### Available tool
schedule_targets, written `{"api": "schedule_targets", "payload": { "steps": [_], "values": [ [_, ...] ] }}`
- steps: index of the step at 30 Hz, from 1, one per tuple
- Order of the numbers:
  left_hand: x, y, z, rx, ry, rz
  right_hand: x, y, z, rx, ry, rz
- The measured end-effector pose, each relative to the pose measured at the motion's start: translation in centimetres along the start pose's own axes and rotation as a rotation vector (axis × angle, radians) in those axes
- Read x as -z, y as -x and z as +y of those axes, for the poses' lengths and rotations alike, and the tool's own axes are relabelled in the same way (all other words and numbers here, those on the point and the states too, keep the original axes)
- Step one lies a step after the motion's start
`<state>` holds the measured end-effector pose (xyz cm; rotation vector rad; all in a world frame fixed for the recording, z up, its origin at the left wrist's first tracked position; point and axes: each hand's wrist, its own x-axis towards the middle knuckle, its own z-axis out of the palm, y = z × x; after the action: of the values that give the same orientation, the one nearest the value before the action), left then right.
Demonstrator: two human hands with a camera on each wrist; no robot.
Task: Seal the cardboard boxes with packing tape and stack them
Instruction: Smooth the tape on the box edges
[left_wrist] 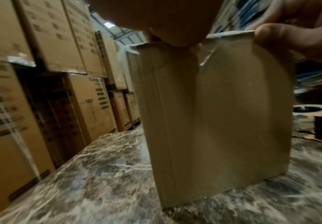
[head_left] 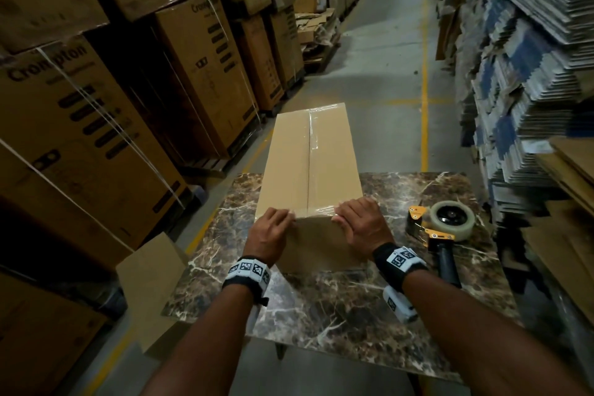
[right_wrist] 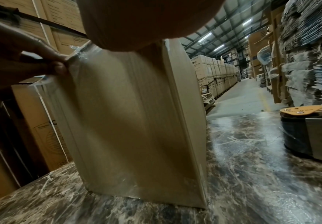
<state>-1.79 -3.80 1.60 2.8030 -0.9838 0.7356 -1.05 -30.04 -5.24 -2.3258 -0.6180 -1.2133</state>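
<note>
A long, closed cardboard box [head_left: 308, 157] lies on the marble table [head_left: 321, 299], with clear tape [head_left: 310, 132] along its top seam. More tape crosses its near top edge. My left hand [head_left: 273, 231] pinches that edge at the left, fingers curled on the crinkled tape. My right hand [head_left: 360, 222] grips the same edge at the right, fingers on top and thumb on the front face. The left wrist view shows the box's front face [left_wrist: 213, 121] and the right thumb [left_wrist: 271, 33]. In the right wrist view the left hand [right_wrist: 22, 60] is at the box's [right_wrist: 133, 121] top corner.
A tape dispenser [head_left: 440, 228] lies on the table right of the box, handle toward me. Tall stacked cartons [head_left: 80, 122] line the left. Piles of flattened cardboard [head_left: 530, 74] rise on the right. An open box [head_left: 151, 286] stands by the table's left side. An aisle [head_left: 385, 58] runs ahead.
</note>
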Motion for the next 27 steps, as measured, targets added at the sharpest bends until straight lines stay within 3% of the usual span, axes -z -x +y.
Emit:
{"api": "schedule_targets", "payload": {
  "steps": [5, 9, 18, 22, 27],
  "values": [
    [0.4, 1.6, -2.3, 0.114, 0.025, 0.071, 0.0, -0.1, 0.0, -0.001, 0.013, -0.005],
    [0.0, 2.1, -2.5, 0.304, 0.152, 0.086, -0.1, 0.0, 0.1, -0.001, 0.024, -0.011],
    [0.1, 3.0, -2.6, 0.636, 0.387, 0.288, -0.3, 0.1, -0.4, -0.053, 0.026, -0.024],
    [0.7, 2.7, -1.8, 0.887, 0.499, 0.270, -0.4, -0.1, -1.0, -0.082, 0.023, 0.008],
    [1.2, 2.3, -0.5, 1.012, 0.609, 0.271, -0.3, -0.1, -0.7, -0.076, 0.021, -0.017]
  ]
}}
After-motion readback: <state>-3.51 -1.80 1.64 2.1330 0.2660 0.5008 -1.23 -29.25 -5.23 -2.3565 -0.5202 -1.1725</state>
